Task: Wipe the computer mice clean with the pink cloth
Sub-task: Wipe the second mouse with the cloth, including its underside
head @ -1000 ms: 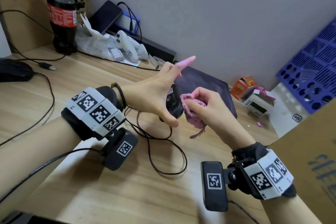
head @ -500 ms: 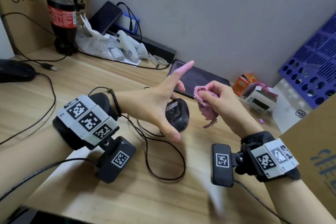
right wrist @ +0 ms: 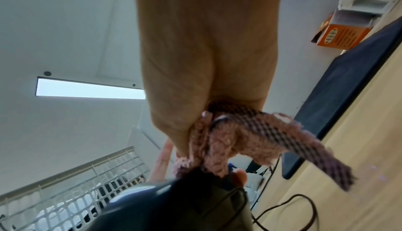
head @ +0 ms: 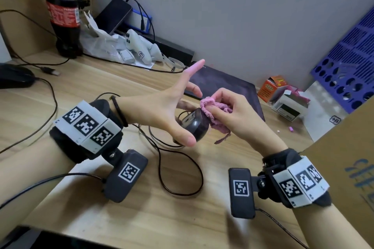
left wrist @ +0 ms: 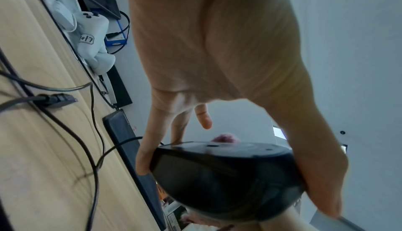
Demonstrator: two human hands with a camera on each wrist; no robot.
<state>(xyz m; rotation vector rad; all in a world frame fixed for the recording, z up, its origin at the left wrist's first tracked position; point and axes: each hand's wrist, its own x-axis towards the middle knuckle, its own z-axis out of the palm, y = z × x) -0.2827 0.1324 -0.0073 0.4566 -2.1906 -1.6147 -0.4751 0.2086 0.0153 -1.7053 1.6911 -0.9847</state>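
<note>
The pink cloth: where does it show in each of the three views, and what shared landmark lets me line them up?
Head: pink cloth right of centre, bunched in the right hand, pressed on the black mouse.
Left wrist: a pink tuft peeking over the mouse, centre.
Right wrist: centre, hanging from the fingers above the mouse.
Shared landmark: the black mouse.

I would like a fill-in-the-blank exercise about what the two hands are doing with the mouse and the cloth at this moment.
1. The left hand holds a black ____ above the desk.
2. The right hand presses a cloth of ____ colour against it.
3. The second mouse lies at the far ____ of the desk.
4. The bottle has a ____ cap.

Missing words: mouse; pink; left; red
</note>
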